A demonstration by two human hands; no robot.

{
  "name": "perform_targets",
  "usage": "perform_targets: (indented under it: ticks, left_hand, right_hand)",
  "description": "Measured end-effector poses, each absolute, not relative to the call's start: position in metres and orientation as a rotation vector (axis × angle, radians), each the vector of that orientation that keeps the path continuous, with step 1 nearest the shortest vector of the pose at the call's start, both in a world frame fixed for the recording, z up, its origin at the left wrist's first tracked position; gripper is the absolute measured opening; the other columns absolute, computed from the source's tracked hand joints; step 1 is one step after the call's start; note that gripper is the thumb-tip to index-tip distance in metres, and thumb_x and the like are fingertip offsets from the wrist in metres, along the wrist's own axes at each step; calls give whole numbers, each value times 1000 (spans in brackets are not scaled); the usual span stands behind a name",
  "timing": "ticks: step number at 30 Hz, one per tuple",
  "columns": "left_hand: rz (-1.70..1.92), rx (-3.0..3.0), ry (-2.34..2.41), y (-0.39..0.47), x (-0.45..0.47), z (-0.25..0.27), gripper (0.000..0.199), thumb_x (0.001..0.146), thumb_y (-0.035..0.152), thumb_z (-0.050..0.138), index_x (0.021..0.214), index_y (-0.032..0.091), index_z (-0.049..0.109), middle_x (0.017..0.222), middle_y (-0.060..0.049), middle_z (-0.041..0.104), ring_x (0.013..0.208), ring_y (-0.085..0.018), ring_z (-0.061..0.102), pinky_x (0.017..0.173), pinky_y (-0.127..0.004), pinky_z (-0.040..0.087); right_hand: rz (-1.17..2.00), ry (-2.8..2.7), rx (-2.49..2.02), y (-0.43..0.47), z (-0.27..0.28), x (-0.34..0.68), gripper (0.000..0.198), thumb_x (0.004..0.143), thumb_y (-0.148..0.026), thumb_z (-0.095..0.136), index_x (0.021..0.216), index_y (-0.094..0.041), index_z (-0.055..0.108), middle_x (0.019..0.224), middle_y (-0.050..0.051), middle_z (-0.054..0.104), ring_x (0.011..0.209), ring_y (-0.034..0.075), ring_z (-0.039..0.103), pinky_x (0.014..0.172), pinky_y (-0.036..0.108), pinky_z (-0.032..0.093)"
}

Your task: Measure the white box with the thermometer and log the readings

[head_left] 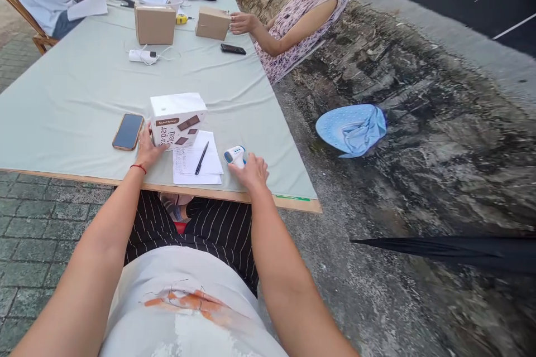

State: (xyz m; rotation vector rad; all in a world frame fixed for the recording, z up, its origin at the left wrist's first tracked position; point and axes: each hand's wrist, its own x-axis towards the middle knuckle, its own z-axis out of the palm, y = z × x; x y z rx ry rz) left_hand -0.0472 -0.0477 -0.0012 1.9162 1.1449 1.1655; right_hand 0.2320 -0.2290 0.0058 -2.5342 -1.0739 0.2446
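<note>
My left hand (pixel 148 148) grips the lower left corner of a white printed box (pixel 178 120), its thumb across the front and its fingers along the side. That box stands on the table, partly over the written paper sheets (pixel 182 170). On the sheets lies a black pen (pixel 201 158). A smartphone (pixel 128 131) rests screen up, left of my left hand. My right hand (pixel 253 172) is closed around a white and blue infrared thermometer (pixel 235 155), low over the table near its right edge. My fingers hide the handle.
Farther along the cloth-covered table (pixel 84 95) are two cardboard boxes (pixel 154 25), a white charger-like device with a cable (pixel 143 56), a dark phone (pixel 233 49) and a yellow tape measure (pixel 181 19). Other people sit around the table. A blue hat (pixel 352 129) lies at the right.
</note>
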Motion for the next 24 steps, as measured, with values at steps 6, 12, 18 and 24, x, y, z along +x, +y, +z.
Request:
perform_targets:
  ticks: [6, 12, 18, 24]
  left_hand:
    - [1226, 1875, 1195, -59, -51, -1, 71, 77, 53, 73, 132, 16, 49, 118, -14, 52, 114, -29, 54, 100, -46, 47]
    - [1224, 1976, 1170, -62, -52, 3, 69, 92, 72, 34, 121, 16, 61, 110, -16, 64, 109, -31, 58, 99, -49, 45]
    - [1223, 1941, 1114, -64, -51, 9, 69, 92, 72, 37, 132, 18, 56, 128, -15, 64, 119, -30, 58, 105, -46, 43]
    - [1193, 2002, 1129, -63, -53, 5, 69, 92, 71, 38, 133, 18, 55, 128, -16, 63, 118, -31, 57, 105, -48, 42]
  right_hand:
    - [443, -1039, -2411, -236, 6, 237, 45, 78, -51, 61, 105, -15, 67, 105, 14, 67, 95, 26, 60, 78, 34, 43]
    - [681, -921, -1566, -207, 27, 178, 51, 72, -68, 59, 83, -18, 64, 71, 0, 60, 68, 16, 51, 63, 28, 40]
    - [970, -810, -1104, -171, 53, 126, 45, 70, -65, 67, 71, -22, 55, 61, -4, 48, 56, 11, 40, 53, 27, 33]
    - [949, -842, -1153, -154, 63, 119, 52, 68, -70, 67, 64, -22, 48, 60, -4, 44, 57, 11, 37, 54, 27, 32]
